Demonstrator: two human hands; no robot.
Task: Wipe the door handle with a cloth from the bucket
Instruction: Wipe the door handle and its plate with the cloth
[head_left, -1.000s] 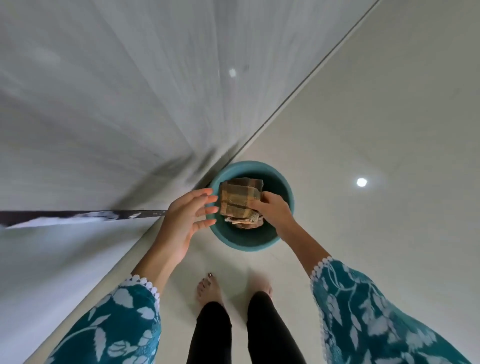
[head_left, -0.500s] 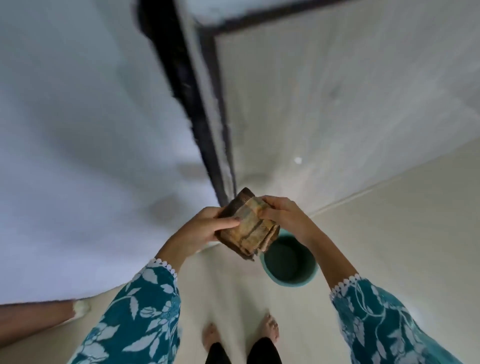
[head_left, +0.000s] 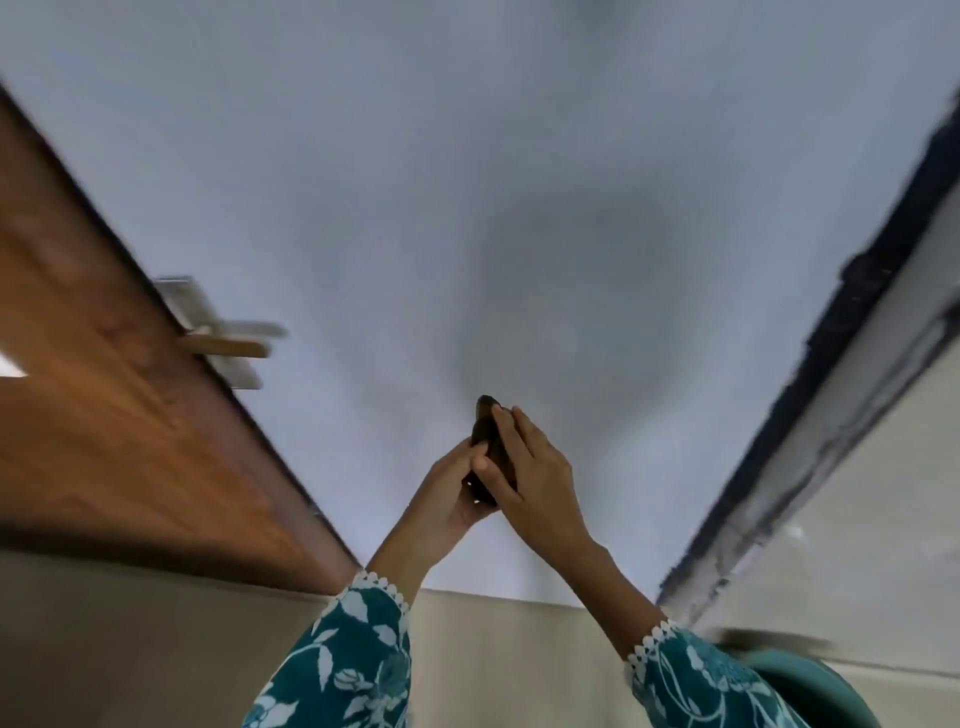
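Observation:
A folded brown cloth (head_left: 485, 426) is pressed edge-on between my two palms in front of a grey-white wall. My left hand (head_left: 447, 488) holds it from the left and below, and my right hand (head_left: 535, 478) covers its right side, so most of the cloth is hidden. The door handle (head_left: 228, 345), a light-coloured lever on a pale plate, sticks out from the edge of the brown wooden door (head_left: 104, 415) at the left, well apart from my hands. The rim of the teal bucket (head_left: 810, 686) shows at the bottom right, behind my right sleeve.
A dark door frame (head_left: 831, 364) with a pale panel runs up the right side. The beige floor (head_left: 156, 649) lies along the bottom. The grey-white wall (head_left: 467, 182) fills the middle. The picture is blurred by motion.
The cloth came out of the bucket in my right hand, then both hands closed on it. My view has swung left and up: the bucket slid to the bottom right and the wooden door appeared.

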